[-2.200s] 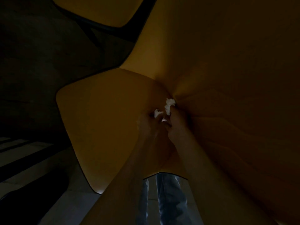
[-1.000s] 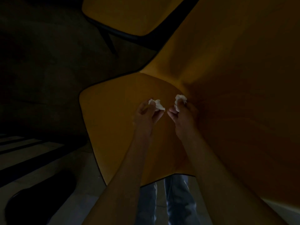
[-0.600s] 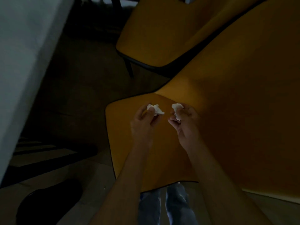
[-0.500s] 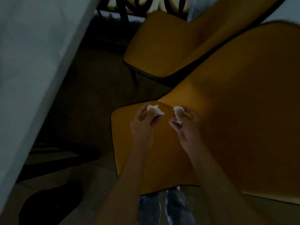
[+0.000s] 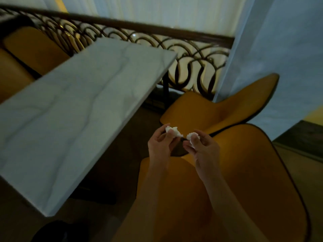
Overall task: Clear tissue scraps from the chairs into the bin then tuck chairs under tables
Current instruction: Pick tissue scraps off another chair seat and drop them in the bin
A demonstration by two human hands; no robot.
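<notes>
Two tissue scraps are held above the near chair: one scrap is pinched in the curled fingers of the left hand, the other scrap is pinched by the right hand. Both hands are raised, close together but apart, clear of the seat.

Step in hand, as judged: the scraps are to be carried to the bin. Both pinches should be kept firm, since crumpled tissue sheds bits easily; merging both scraps into one hand would free the other for the chair. A dark round shape is seen at the lower left on the floor; whether it is the bin cannot be told. A second chair and the marble table stand ahead; neither chair is tucked in yet.

Versus half a second ago: the view has been lifted, so table top, railing and curtain are now shown. The hands have been raised off the seat; both grips are unchanged.
</notes>
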